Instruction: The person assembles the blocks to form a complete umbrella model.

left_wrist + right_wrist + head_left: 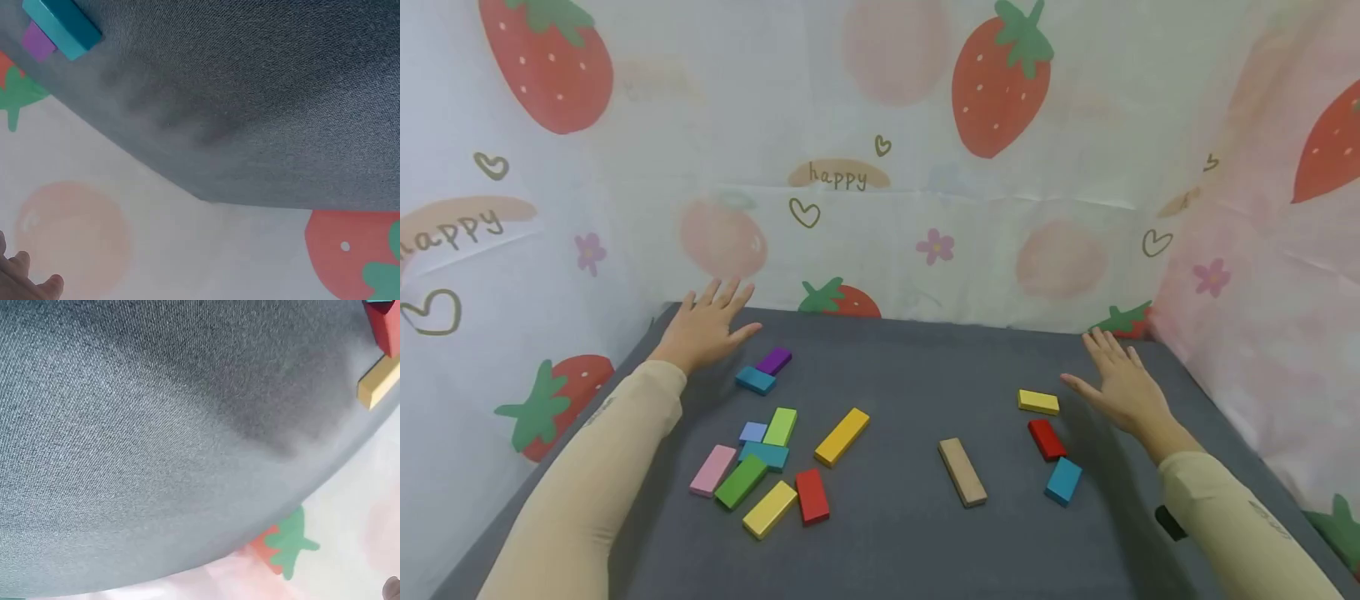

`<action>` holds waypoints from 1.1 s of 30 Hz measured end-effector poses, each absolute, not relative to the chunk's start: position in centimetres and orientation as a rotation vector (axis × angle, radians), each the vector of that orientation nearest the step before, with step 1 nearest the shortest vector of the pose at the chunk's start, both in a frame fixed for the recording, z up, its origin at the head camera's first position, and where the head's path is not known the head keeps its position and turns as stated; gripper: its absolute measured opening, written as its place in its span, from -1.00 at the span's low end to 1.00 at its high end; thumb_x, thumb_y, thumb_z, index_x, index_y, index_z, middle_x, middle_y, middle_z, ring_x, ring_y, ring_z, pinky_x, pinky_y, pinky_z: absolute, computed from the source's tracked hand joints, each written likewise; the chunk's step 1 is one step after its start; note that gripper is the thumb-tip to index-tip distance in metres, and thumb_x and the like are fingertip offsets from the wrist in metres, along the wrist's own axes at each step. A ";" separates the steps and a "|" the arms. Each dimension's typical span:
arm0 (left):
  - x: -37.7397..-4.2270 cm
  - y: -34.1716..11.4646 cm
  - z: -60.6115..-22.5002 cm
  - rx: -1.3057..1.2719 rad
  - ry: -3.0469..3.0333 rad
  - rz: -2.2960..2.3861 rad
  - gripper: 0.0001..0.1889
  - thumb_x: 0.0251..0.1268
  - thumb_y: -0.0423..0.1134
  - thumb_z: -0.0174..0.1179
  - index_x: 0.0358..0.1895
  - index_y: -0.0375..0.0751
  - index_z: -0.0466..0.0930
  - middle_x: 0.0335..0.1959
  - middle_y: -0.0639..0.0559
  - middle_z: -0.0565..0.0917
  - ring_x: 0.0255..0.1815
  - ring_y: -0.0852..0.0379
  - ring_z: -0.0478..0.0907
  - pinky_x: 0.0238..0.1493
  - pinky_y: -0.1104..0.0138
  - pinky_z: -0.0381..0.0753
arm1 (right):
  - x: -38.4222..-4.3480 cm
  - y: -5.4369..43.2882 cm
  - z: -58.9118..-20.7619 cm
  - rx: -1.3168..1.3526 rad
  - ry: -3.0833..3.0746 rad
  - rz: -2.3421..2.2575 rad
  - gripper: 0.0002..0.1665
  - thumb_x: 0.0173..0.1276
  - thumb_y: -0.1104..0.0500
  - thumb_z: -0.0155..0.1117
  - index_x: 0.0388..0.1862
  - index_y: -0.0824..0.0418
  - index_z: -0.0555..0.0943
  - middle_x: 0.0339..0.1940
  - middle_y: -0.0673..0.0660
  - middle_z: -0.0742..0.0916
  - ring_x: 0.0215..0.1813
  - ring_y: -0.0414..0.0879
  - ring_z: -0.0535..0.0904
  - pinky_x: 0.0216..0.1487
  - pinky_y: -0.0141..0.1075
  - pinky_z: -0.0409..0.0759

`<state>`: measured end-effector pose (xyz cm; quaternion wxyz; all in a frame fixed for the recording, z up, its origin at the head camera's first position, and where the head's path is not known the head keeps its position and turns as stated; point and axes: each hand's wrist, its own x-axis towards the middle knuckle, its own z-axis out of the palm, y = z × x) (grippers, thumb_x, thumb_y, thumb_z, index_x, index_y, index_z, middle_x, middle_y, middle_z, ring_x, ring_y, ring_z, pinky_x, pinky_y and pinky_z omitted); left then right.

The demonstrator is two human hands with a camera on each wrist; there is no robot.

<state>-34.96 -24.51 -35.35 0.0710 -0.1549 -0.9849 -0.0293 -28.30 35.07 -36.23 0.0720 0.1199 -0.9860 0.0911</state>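
My left hand (706,327) is held over the far left of the grey table, fingers straight and spread, holding nothing. Nearest to it lie a purple block (774,361) and a blue block (756,380) that touch. On the far right my right hand (1120,383) hovers with straight fingers, also holding nothing. Beside it a yellow block (1038,402), a red block (1047,439) and a blue block (1063,482) form a loose column. Only fingertips (50,286) of the left hand show in the left wrist view, at the lower left corner.
Left of centre lies a cluster with pink (713,471), green (742,482), yellow (771,510) and red blocks (812,497), among several others. An orange-yellow block (842,437) and a tan block (962,472) lie apart nearer the middle. A strawberry-print curtain (925,275) surrounds the table (895,375).
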 end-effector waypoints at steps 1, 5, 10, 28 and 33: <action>-35.0 -24.5 -35.4 -0.470 -2.965 -0.087 -0.19 0.52 0.20 -0.13 0.62 -0.14 -0.18 0.64 -0.24 -0.15 0.64 -0.33 -0.27 0.53 -0.29 -0.27 | -28.3 34.9 -36.3 0.366 -2.964 0.277 0.08 0.48 -0.32 -0.01 0.59 0.41 -0.06 0.60 0.47 0.04 0.61 0.39 -0.11 0.54 0.30 -0.19; -35.1 -24.2 -35.5 -0.484 -2.953 -0.090 -0.19 0.51 0.18 -0.10 0.62 -0.13 -0.16 0.65 -0.22 -0.15 0.64 -0.32 -0.25 0.53 -0.29 -0.26 | -28.1 34.4 -36.5 0.388 -2.954 0.281 0.07 0.47 -0.30 0.04 0.58 0.41 -0.03 0.60 0.46 0.08 0.62 0.36 -0.09 0.54 0.29 -0.15; -34.9 -23.6 -36.3 -0.524 -2.945 -0.072 -0.20 0.51 0.19 -0.11 0.62 -0.12 -0.14 0.64 -0.21 -0.10 0.64 -0.31 -0.22 0.54 -0.27 -0.23 | -27.6 33.8 -37.2 0.420 -2.963 0.280 0.07 0.45 -0.30 0.08 0.57 0.42 0.01 0.60 0.46 0.10 0.62 0.35 -0.08 0.54 0.29 -0.12; -34.3 -21.4 -36.8 -0.669 -2.936 -0.044 -0.18 0.47 0.21 -0.07 0.62 -0.07 -0.13 0.65 -0.15 -0.09 0.65 -0.25 -0.23 0.56 -0.22 -0.26 | -27.4 30.6 -37.7 0.545 -2.956 0.269 0.03 0.42 -0.26 0.16 0.57 0.38 0.10 0.60 0.40 0.15 0.62 0.31 -0.01 0.56 0.23 -0.06; -34.2 -20.5 -36.8 -0.697 -2.917 -0.043 -0.19 0.47 0.18 -0.02 0.62 -0.08 -0.09 0.64 -0.16 -0.06 0.65 -0.26 -0.19 0.57 -0.21 -0.23 | -27.0 30.0 -38.0 0.590 -2.948 0.276 0.03 0.39 -0.26 0.20 0.56 0.36 0.13 0.59 0.39 0.19 0.61 0.31 0.02 0.55 0.23 -0.03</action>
